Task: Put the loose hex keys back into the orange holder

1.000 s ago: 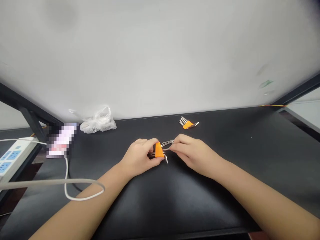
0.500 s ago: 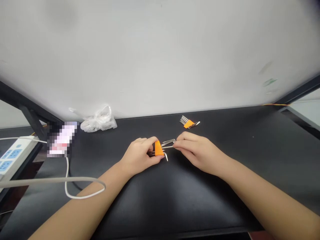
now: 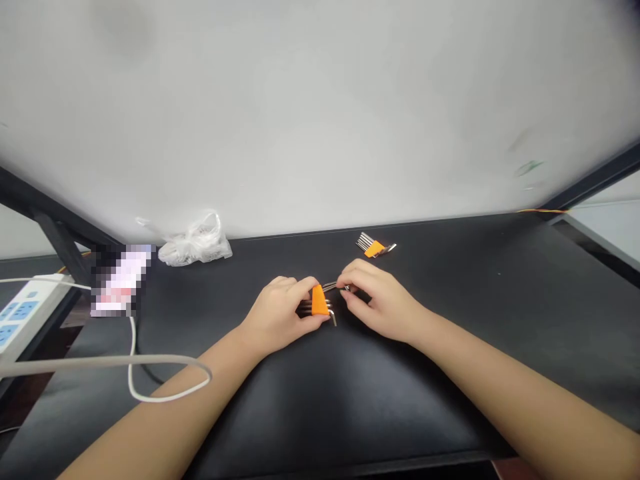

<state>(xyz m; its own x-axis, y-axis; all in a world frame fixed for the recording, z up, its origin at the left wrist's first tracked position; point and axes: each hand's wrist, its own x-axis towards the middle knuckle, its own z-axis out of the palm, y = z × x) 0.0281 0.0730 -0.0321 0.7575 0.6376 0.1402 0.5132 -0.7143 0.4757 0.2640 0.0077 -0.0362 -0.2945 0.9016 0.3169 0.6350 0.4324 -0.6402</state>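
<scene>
Two hands are working one hex key set (image 3: 320, 301): left hand (image 3: 280, 313) gripping its orange holder, right hand (image 3: 377, 300) pinching a key.

My left hand (image 3: 280, 312) hides the near side of the orange holder (image 3: 319, 300), and the long ends of its keys vanish under my palm. My right hand (image 3: 377, 303) pinches one key (image 3: 331, 287), its tip lost between my fingertips. The second key set (image 3: 374, 248) at the back is too small for me to count. A pixelated patch (image 3: 120, 280) blots out whatever stands at the left. The power strip (image 3: 15, 313) and cable (image 3: 100, 363) are cut by the left edge, my forearms by the bottom. What the plastic bag (image 3: 196, 245) holds I cannot tell.
</scene>
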